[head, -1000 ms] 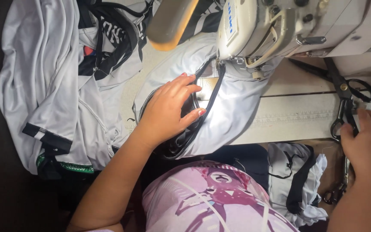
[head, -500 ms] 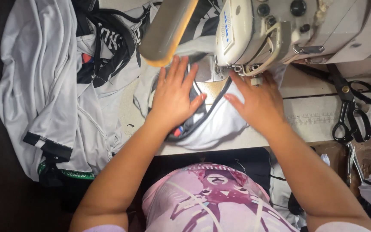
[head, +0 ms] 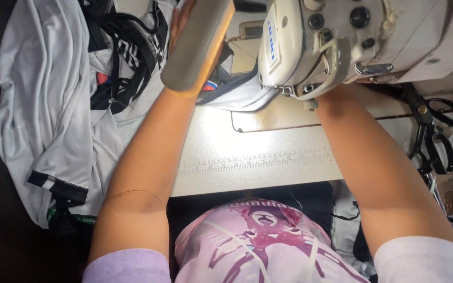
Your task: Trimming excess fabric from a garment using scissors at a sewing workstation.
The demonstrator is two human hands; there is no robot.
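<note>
Both hands hidden — sewing machine [head: 342, 42] and lamp [head: 197, 44] block them.

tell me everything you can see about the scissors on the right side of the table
The scissors are dark metal shears with large black looped handles and a brass-coloured pivot screw. They lie flat and closed on the pale sewing table, blades pointing away, handles toward the person, just right of the right forearm. Nothing holds them; neither hand shows.

The pale surface [head: 258, 157] carries a cream sewing machine [head: 342, 42], a grey-white garment [head: 237, 94] pushed behind it, black scissors [head: 433, 136] at the right, and a printed ruler strip [head: 252, 163] along its front.
</note>
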